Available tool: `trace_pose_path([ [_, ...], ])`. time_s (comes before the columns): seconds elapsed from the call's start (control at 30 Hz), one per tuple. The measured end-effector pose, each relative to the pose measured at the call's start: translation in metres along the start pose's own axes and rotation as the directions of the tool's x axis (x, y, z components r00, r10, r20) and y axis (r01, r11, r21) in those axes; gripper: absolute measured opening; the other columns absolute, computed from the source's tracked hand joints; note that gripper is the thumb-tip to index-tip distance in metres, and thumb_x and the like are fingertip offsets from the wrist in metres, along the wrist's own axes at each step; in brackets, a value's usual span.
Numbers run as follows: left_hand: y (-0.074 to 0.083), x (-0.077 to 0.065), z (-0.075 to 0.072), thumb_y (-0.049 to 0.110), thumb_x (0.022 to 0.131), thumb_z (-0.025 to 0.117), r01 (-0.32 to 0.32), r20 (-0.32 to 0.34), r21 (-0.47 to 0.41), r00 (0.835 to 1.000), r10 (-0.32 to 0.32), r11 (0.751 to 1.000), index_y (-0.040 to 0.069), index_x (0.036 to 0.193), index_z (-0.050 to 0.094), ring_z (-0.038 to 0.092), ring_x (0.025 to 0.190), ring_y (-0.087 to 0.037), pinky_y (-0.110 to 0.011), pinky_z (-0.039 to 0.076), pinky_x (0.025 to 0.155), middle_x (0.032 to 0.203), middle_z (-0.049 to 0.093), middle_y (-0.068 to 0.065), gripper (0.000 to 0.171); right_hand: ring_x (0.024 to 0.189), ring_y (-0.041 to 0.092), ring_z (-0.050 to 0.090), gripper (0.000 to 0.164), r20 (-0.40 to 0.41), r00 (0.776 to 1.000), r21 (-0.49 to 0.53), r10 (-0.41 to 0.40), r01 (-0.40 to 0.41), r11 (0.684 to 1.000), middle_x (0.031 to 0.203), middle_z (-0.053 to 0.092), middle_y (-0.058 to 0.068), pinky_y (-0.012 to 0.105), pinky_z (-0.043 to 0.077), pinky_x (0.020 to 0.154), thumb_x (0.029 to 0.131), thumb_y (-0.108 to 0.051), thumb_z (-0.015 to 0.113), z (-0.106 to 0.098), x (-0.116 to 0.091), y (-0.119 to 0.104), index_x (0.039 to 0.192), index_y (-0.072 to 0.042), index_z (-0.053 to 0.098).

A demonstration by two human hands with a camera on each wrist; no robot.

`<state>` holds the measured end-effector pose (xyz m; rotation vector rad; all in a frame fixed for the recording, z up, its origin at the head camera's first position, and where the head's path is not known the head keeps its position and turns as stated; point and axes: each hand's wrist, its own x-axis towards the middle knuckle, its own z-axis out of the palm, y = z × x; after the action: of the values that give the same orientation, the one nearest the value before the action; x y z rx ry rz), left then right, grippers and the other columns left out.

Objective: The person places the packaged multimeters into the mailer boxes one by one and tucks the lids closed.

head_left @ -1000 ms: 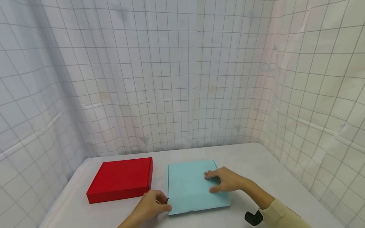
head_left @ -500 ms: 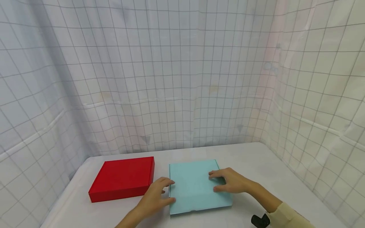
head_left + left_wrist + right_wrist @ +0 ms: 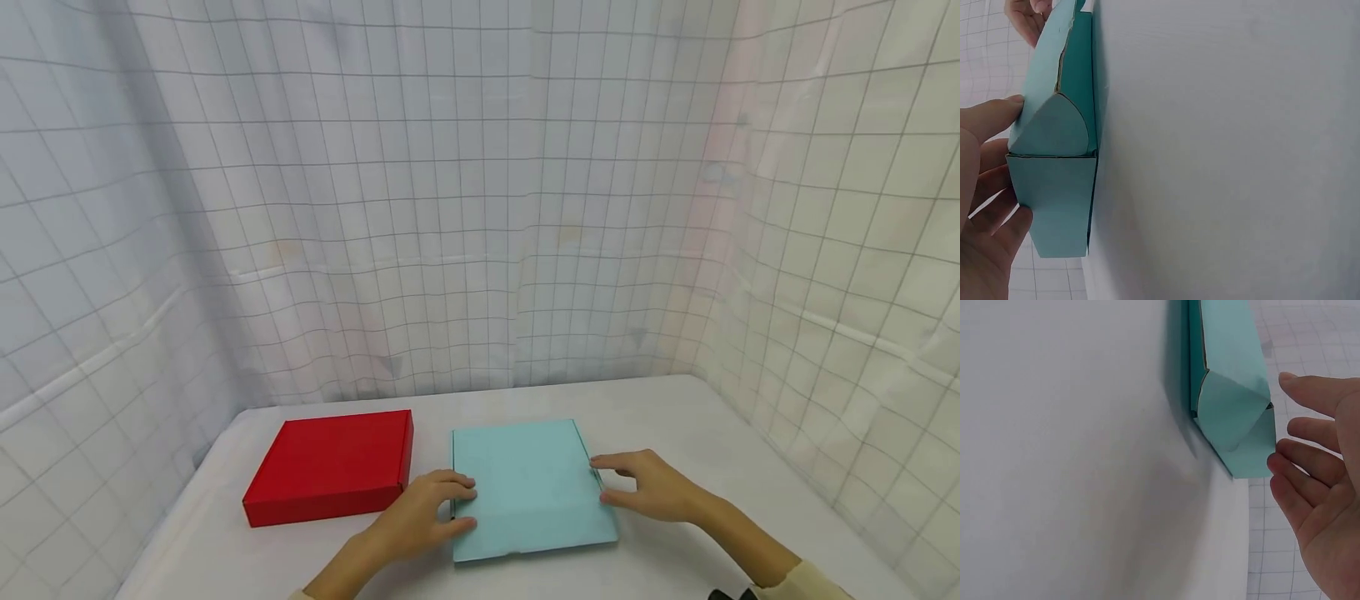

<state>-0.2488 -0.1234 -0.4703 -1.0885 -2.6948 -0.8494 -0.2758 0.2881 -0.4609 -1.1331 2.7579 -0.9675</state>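
A flat light-blue cardboard mailer box [image 3: 525, 487] lies on the table between my two hands. My left hand [image 3: 416, 517] rests at its left edge, thumb and fingertips on the lid, fingers loosely bent. In the left wrist view, a rounded side flap [image 3: 1057, 128] shows at the box's front corner, with the side wall [image 3: 1054, 200] beyond it. My right hand [image 3: 652, 487] is at the right edge, fingers extended and relaxed, fingertips at or just off the edge. Another rounded flap [image 3: 1229, 412] shows in the right wrist view. The box's inside is hidden.
A closed red cardboard box [image 3: 330, 462] lies to the left, close to my left hand. White cloth covers the table [image 3: 675, 417]. Grid-patterned curtains [image 3: 480, 250] hang behind and at both sides.
My left hand has gone from the box's front-left edge up onto the lid's left side, its fingers opening out. My right hand has slid off the lid to the right edge.
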Motion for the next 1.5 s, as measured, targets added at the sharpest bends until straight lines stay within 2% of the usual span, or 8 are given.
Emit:
trace_pose_path([
  [0.2, -0.004, 0.002, 0.003, 0.037, 0.095, 0.077, -0.002, -0.005, -0.017, 1.0, 0.002, 1.0, 0.009, 0.124, 0.076, 0.061, 0.12, -0.021, -0.041, 0.054, 0.099, 0.13, 0.068, 0.001, 0.041, 0.119, 0.036, 0.065, 0.052, 0.033, 0.998, 0.048, 0.057, -0.059, 0.997, 0.133, 0.066, 0.016, 0.046, 0.054, 0.097, 0.101, -0.035, 0.069, -0.004, -0.016, 0.004, 0.135, 0.004, 0.064],
  [0.3, -0.006, 0.002, 0.004, 0.037, 0.094, 0.077, -0.011, -0.014, -0.029, 1.0, 0.01, 1.0, 0.008, 0.124, 0.076, 0.062, 0.119, -0.02, -0.041, 0.054, 0.099, 0.129, 0.069, 0.001, 0.041, 0.113, 0.027, 0.069, 0.047, 0.038, 0.997, 0.065, 0.064, -0.067, 0.996, 0.127, 0.07, 0.014, 0.04, 0.057, 0.094, 0.102, -0.033, 0.068, -0.002, -0.023, 0.007, 0.131, 0.004, 0.067],
  [0.5, -0.007, -0.002, 0.007, 0.037, 0.093, 0.079, 0.004, -0.043, -0.045, 0.999, -0.006, 0.999, 0.01, 0.122, 0.077, 0.063, 0.118, -0.019, -0.047, 0.054, 0.099, 0.127, 0.07, 0.004, 0.04, 0.097, 0.013, 0.071, 0.038, 0.042, 0.997, 0.229, 0.064, -0.072, 0.971, 0.111, 0.075, 0.002, 0.028, 0.059, 0.083, 0.1, -0.026, 0.071, 0.013, -0.027, 0.01, 0.12, 0.006, 0.072],
  [0.73, -0.009, -0.002, 0.008, 0.038, 0.093, 0.08, 0.013, -0.041, -0.08, 0.999, -0.017, 0.997, 0.01, 0.121, 0.077, 0.063, 0.118, -0.018, -0.047, 0.053, 0.1, 0.127, 0.07, 0.005, 0.04, 0.098, 0.019, 0.071, 0.04, 0.028, 0.979, 0.226, 0.204, -0.205, 0.952, 0.108, 0.076, 0.007, 0.038, 0.06, 0.082, 0.097, -0.031, 0.075, 0.022, -0.024, 0.002, 0.114, 0.004, 0.075],
  [0.8, -0.008, 0.0, 0.007, 0.038, 0.092, 0.08, 0.018, -0.039, -0.083, 0.999, -0.022, 0.996, 0.01, 0.121, 0.077, 0.063, 0.118, -0.019, -0.046, 0.053, 0.1, 0.126, 0.07, 0.005, 0.041, 0.096, 0.022, 0.07, 0.041, 0.024, 0.958, 0.25, 0.286, -0.283, 0.926, 0.105, 0.076, 0.008, 0.041, 0.06, 0.081, 0.094, -0.031, 0.078, 0.023, -0.022, -0.001, 0.114, 0.005, 0.074],
  [0.93, -0.006, 0.002, 0.005, 0.036, 0.091, 0.082, 0.025, -0.039, -0.084, 0.999, -0.028, 0.996, 0.008, 0.12, 0.078, 0.064, 0.117, -0.019, -0.046, 0.054, 0.1, 0.126, 0.071, 0.003, 0.04, 0.094, 0.024, 0.07, 0.049, 0.044, 0.903, 0.391, 0.427, -0.409, 0.824, 0.105, 0.073, 0.009, 0.04, 0.061, 0.081, 0.091, -0.025, 0.082, 0.028, -0.021, -0.006, 0.118, 0.014, 0.067],
  [1.1, -0.006, 0.004, 0.005, 0.035, 0.09, 0.083, 0.032, -0.031, -0.09, 0.999, -0.035, 0.995, 0.009, 0.119, 0.078, 0.064, 0.116, -0.017, -0.043, 0.054, 0.098, 0.125, 0.071, 0.003, 0.04, 0.095, 0.026, 0.072, 0.049, 0.098, 0.858, 0.475, 0.504, -0.486, 0.734, 0.106, 0.073, 0.011, 0.039, 0.061, 0.083, 0.092, -0.023, 0.081, 0.027, -0.021, -0.011, 0.116, 0.017, 0.066],
  [1.5, -0.007, 0.007, 0.003, 0.036, 0.09, 0.082, 0.068, -0.004, -0.163, 0.998, -0.07, 0.984, 0.008, 0.119, 0.078, 0.063, 0.115, -0.018, -0.033, 0.057, 0.093, 0.125, 0.07, 0.002, 0.041, 0.084, 0.015, 0.069, 0.027, 0.197, 0.844, 0.627, 0.5, -0.5, 0.597, 0.095, 0.071, 0.008, 0.033, 0.061, 0.079, 0.094, -0.014, 0.077, 0.022, -0.023, -0.015, 0.106, 0.011, 0.074],
])
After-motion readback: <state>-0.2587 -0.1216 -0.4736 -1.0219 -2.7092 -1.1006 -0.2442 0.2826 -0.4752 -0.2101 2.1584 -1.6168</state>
